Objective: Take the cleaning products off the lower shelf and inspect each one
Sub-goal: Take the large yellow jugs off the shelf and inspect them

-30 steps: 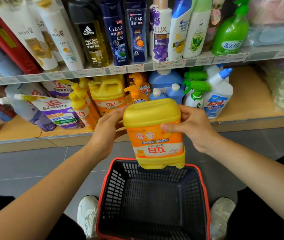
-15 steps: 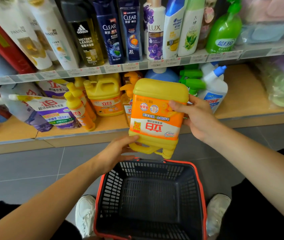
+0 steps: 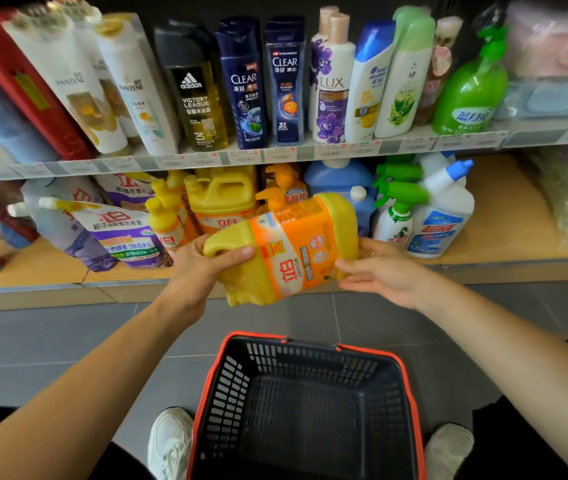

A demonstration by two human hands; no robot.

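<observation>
- A dark plastic mesh basket (image 3: pixel 310 362) with a red rim sits on grey floor tiles (image 3: pixel 50 341) between two white shoes (image 3: pixel 168 441).
- Above the basket, a squarish yellow plastic jug (image 3: pixel 286 251) is held in the air, tipped on its side. Its neck points left and its base points right.
- A glossy orange label with red characters wraps around the jug's middle.
- The left hand (image 3: pixel 199 268) grips the neck end, with the thumb curled over the top near the spout.
- The right hand (image 3: pixel 383 271) supports the base end with fairly straight, spread fingers.
- The jug hangs just in front of the wooden lower shelf (image 3: pixel 504 216).
- On that shelf stand a matching yellow jug (image 3: pixel 222 199), soft refill pouches (image 3: pixel 116 230) and green-trigger spray bottles (image 3: pixel 397 209).
- Farther up, tall smooth shampoo bottles (image 3: pixel 286 81) line the upper shelf.
</observation>
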